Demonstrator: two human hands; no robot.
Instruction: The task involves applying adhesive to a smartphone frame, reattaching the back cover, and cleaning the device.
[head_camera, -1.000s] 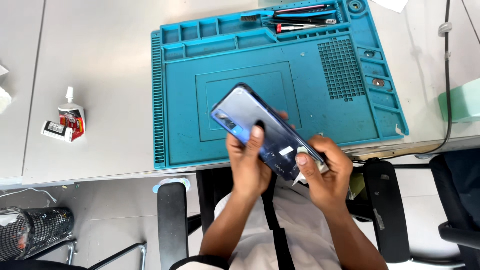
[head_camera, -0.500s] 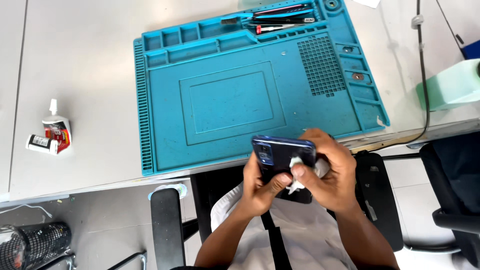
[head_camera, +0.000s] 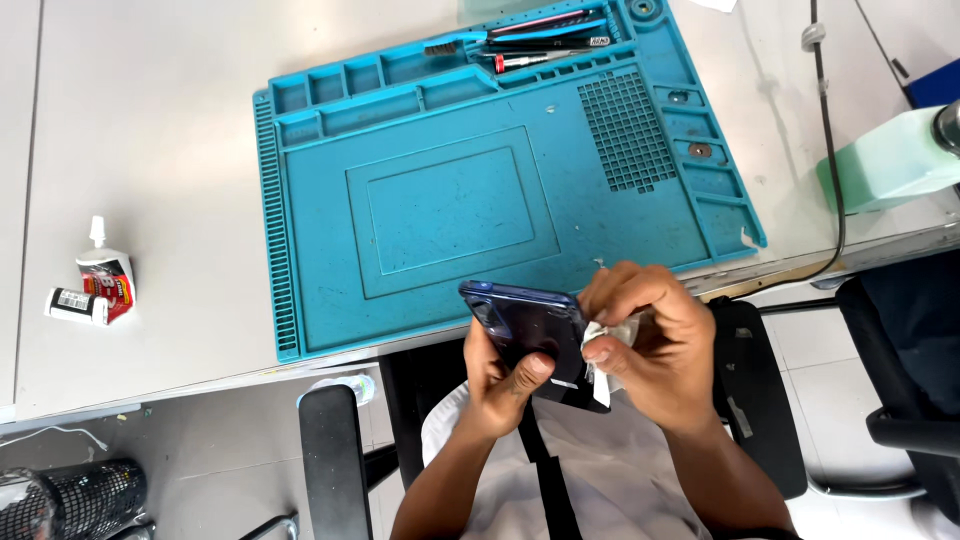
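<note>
While the left hand (head_camera: 500, 385) grips a dark blue phone (head_camera: 530, 335) off the desk (head_camera: 150, 150) edge, above the lap, the right hand (head_camera: 650, 345) pinches a white wipe (head_camera: 605, 365) against it; hard rubbing could knock it floorward.

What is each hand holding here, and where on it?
Left hand holds the dark blue phone by its lower edge; right hand pinches a white wipe against it.

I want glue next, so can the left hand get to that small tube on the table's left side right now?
Probably not yet: the left hand is gripping the dark blue phone, though nothing blocks the way to the glue tube.
</note>
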